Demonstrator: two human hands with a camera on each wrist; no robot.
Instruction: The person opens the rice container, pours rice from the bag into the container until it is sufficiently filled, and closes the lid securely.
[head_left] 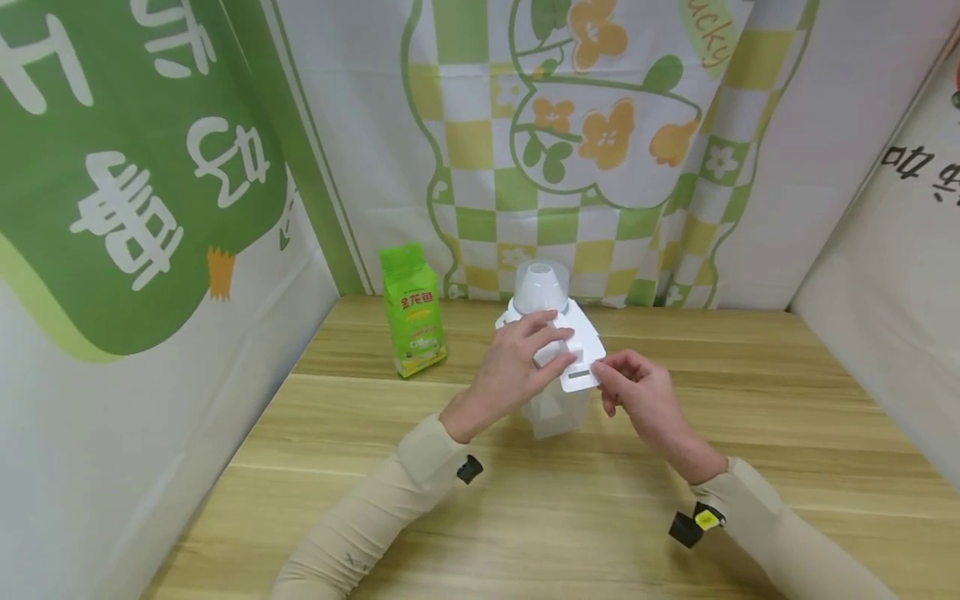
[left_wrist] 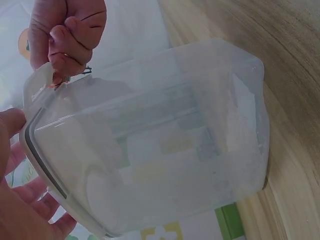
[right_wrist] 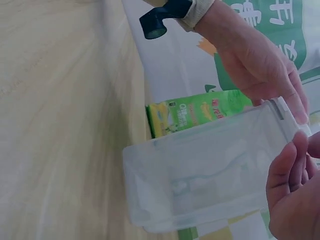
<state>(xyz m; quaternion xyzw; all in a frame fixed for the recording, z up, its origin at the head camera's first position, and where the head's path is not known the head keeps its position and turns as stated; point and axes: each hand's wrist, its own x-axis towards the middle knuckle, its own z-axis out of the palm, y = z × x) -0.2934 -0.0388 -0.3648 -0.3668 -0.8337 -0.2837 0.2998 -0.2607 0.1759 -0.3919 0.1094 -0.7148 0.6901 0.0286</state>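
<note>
A clear plastic storage container (head_left: 557, 417) stands upright on the wooden table, covered by a white lid (head_left: 588, 332). My left hand (head_left: 513, 362) rests on top of this lid, fingers spread across it. At the lid's near right corner, my right hand (head_left: 647, 398) pinches the edge beside a small slot. A translucent cup (head_left: 540, 290) sits upside down at the lid's far end. Through the container's walls (left_wrist: 150, 145) in the left wrist view, only the background shows. The right wrist view shows both hands at the lid end.
Left of the container stands a green and yellow packaged bag (head_left: 415, 315) with printed lettering. A patterned cloth (head_left: 480, 150) hangs behind the table (head_left: 637, 517), with further printed cloths at both sides.
</note>
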